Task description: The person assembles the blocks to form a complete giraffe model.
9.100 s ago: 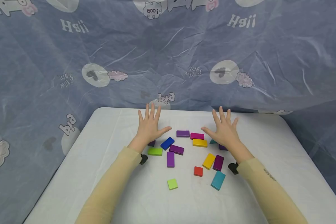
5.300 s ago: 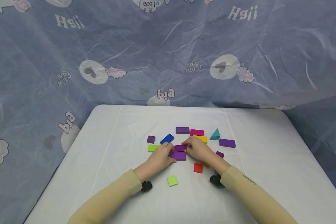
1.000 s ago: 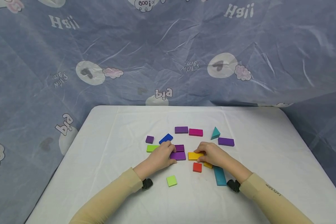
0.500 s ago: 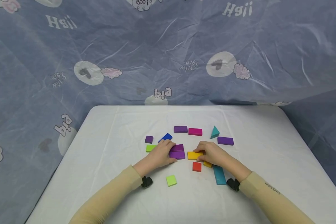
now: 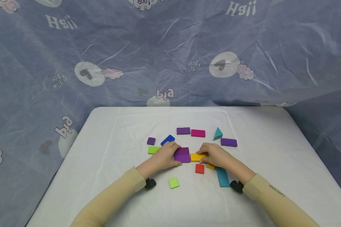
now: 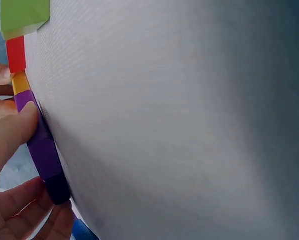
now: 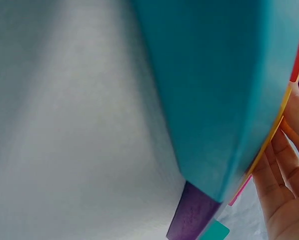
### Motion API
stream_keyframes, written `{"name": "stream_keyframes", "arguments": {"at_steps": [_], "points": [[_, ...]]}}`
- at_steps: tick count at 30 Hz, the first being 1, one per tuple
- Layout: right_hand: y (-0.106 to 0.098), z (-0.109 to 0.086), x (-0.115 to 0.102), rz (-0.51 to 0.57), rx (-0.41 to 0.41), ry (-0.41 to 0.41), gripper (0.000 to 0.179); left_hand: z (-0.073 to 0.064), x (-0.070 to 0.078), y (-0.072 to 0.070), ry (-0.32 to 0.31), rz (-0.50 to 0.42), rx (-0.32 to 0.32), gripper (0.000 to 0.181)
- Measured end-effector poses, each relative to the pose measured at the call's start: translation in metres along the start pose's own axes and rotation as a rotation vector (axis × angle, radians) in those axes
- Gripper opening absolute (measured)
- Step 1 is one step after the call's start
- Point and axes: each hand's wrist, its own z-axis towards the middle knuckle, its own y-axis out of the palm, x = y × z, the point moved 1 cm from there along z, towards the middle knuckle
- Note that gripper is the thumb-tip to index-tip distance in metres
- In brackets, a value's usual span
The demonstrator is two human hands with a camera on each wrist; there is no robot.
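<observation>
Two blocks, a dark purple one (image 5: 182, 151) and a brighter purple one (image 5: 182, 158), lie flat with long sides together. My left hand (image 5: 161, 157) grips this pair at its left end, thumb in front and fingers behind. In the left wrist view the thumb presses on the bright purple block (image 6: 28, 97). A yellow block (image 5: 195, 157) lies against the pair's right end, pinched by my right hand (image 5: 216, 155) between thumb and fingers. Under that hand a second yellow block (image 5: 211, 166) is partly hidden. A red block (image 5: 200, 169) sits just in front.
Behind lie a blue block (image 5: 169, 139), a purple block (image 5: 183, 130), a magenta block (image 5: 198, 133), a teal triangle (image 5: 218, 134) and another purple block (image 5: 229, 142). Lime blocks (image 5: 174, 183) (image 5: 152, 150) and a small purple one (image 5: 151, 141) are leftward. A teal block (image 5: 223, 177) lies near the right wrist.
Over several seconds the purple blocks came side by side, and the yellow block came forward from beside the magenta one. In the last half second my left hand slid the pair right against the yellow block.
</observation>
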Motion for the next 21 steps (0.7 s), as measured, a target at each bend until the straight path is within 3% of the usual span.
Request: {"name": "stream_keyframes", "arguments": {"at_steps": [21], "points": [[-0.0012, 0.0009, 0.0028, 0.001, -0.015, -0.014, 0.030, 0.0024, 0.0013, -0.0008, -0.013, -0.053, -0.001, 0.067]]}}
